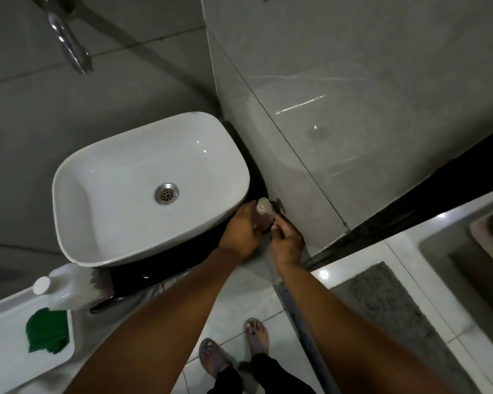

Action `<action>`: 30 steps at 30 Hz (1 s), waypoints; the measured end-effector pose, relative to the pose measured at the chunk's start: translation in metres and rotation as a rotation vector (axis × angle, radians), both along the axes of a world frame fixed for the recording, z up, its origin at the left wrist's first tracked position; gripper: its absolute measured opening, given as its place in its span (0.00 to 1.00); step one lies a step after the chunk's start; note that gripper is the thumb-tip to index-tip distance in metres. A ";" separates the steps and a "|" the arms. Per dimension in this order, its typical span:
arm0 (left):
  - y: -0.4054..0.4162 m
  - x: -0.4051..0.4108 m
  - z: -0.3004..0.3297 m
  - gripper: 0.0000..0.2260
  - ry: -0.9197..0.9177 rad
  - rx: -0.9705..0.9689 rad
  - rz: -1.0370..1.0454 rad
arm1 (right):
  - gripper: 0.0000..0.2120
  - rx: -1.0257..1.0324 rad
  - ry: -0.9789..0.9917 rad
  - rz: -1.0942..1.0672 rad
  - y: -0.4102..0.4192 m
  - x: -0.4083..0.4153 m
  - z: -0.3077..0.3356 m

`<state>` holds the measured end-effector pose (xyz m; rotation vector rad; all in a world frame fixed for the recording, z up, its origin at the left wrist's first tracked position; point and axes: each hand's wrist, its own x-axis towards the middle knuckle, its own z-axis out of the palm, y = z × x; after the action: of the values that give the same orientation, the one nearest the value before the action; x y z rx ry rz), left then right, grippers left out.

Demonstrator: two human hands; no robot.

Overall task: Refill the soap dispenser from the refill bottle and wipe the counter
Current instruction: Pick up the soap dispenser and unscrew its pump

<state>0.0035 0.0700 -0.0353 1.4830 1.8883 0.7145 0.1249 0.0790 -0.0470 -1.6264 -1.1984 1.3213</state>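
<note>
A small clear soap dispenser bottle (264,213) with pinkish liquid stands on the dark counter (182,251), wedged between the white basin and the wall. My left hand (241,230) wraps around its left side. My right hand (286,241) touches its lower right side with the fingertips. The bottle's top shows a pale round opening or cap; no pump is visible. A white refill bottle (66,288) with a white cap stands at the counter's left end. A green cloth (47,331) lies on a white lid surface at the lower left.
A white vessel basin (151,189) with a metal drain fills most of the counter. A chrome tap (69,38) juts from the wall above it. The tiled wall is close on the right. A grey mat (382,308) lies on the floor.
</note>
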 end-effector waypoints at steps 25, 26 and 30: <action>-0.105 -0.068 0.165 0.19 -0.345 0.209 0.024 | 0.30 0.152 0.033 0.763 -0.032 -0.005 0.120; -0.107 -0.071 0.165 0.19 -0.356 0.204 0.027 | 0.31 0.158 0.033 0.766 -0.032 -0.009 0.121; -0.115 -0.078 0.170 0.18 -0.382 0.201 0.084 | 0.35 0.159 0.025 0.789 -0.036 -0.019 0.124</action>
<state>-0.0746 -0.0452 0.1343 1.2776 1.6288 1.1661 0.1063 0.0435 0.0772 -1.0356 -1.9831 1.6309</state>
